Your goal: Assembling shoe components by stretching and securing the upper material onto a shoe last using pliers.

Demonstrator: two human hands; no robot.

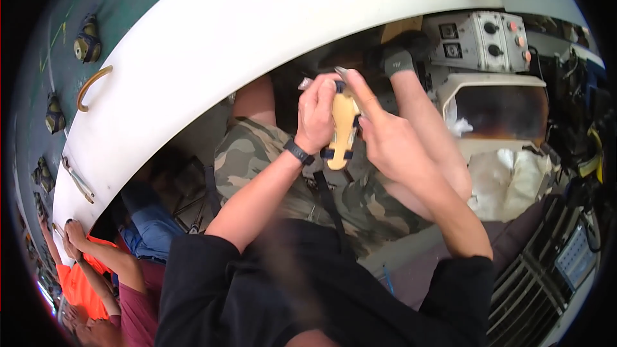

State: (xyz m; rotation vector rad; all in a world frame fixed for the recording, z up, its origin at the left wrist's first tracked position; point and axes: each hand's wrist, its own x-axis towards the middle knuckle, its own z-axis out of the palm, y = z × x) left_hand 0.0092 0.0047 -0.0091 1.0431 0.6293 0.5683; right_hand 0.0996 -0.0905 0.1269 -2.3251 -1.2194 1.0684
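Above my lap, my left hand [315, 115] is closed round the side of a pale yellow, elongated piece [344, 119] with dark blue, wheel-like parts near both ends. A dark strap is on that wrist. On the other side of the piece, my right hand [389, 138] has its index finger stretched along the upper end. A small silver tip [342, 72] sticks out beyond that finger; the rest of it is hidden, and whether my right hand grips it is unclear. A small pinkish-white bit [304, 83] shows beside my left fingers.
A white curved table [212, 32] arcs ahead and left, bearing a curved brown handle [93, 88] and a slim metal tool [78, 180]. At right stand a grey control box [479, 42], an open-fronted cream box [447, 87] and crumpled pale sheeting [511, 183]. Other people's hands [74, 238] rest at lower left.
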